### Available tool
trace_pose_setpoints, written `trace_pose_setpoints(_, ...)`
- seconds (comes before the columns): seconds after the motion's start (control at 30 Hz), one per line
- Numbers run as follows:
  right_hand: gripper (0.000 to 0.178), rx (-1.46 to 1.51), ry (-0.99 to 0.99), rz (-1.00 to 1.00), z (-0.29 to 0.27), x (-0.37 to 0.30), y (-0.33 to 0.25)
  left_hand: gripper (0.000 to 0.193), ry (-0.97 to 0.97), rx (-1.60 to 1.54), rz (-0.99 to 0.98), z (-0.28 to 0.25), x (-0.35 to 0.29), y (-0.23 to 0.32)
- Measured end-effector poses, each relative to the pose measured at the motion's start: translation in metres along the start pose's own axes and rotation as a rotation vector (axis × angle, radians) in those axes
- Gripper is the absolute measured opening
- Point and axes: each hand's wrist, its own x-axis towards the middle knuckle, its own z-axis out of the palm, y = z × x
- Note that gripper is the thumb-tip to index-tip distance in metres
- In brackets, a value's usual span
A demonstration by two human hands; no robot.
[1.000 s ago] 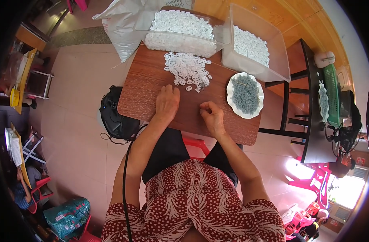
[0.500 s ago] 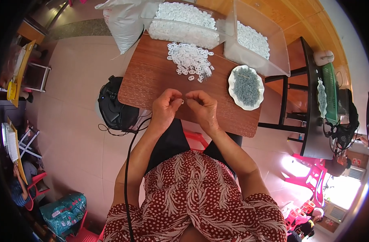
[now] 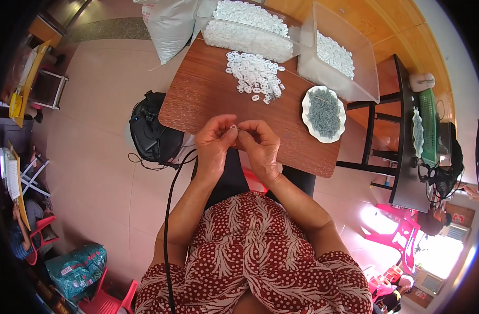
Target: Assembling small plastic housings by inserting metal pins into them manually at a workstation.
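Note:
Over the table's near edge, my left hand [image 3: 213, 146] pinches a small white plastic piece [image 3: 232, 126] between thumb and finger; only a bit of it shows. My right hand [image 3: 261, 146] is closed in a pinch, its fingertips meeting those of the left at the piece. Whatever sits in the right fingertips is too small to make out. Beyond the hands lies a loose pile of white oval plastic pieces with holes [image 3: 254, 73]. On the right, a white scalloped dish [image 3: 306, 118] holds many thin grey metal pins or screws [image 3: 324, 112].
The brown table [image 3: 197, 78] carries two clear plastic bins [image 3: 297, 49] of white pieces at its far side. A white sack [image 3: 171, 31] stands far left, a black backpack [image 3: 155, 128] below. A black cable [image 3: 166, 225] runs along my left arm. Right is a dark table [image 3: 407, 178].
My hands have come together, the right fingertips now touching the left's at the white piece. The view has shifted slightly, so the table appears a little farther right.

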Motion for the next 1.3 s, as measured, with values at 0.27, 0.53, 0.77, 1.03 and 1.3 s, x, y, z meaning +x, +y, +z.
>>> trace_pose_setpoints(0.27, 0.009, 0.164, -0.074, 0.039, 0.002, -0.003, -0.007, 0.013, -0.075, -0.054, -0.017, -0.016, -0.003, -0.005)
trace_pose_setpoints(0.53, 0.014, 0.083, -0.094, 0.067, -0.008, -0.001, -0.008, 0.013, -0.046, 0.037, -0.039, -0.018, -0.008, 0.006)
trace_pose_setpoints(0.77, 0.015, -0.006, -0.115, 0.074, -0.009, 0.000, -0.007, 0.014, -0.154, 0.107, -0.066, -0.026, -0.013, 0.011)
trace_pose_setpoints(1.03, 0.018, -0.082, -0.147, 0.045, -0.005, 0.000, -0.007, 0.011, -0.161, 0.246, 0.027, -0.028, -0.015, 0.017)
trace_pose_setpoints(1.3, 0.018, -0.153, -0.162, 0.020, -0.003, 0.001, -0.007, 0.008, -0.139, 0.455, 0.158, -0.035, -0.015, 0.011)
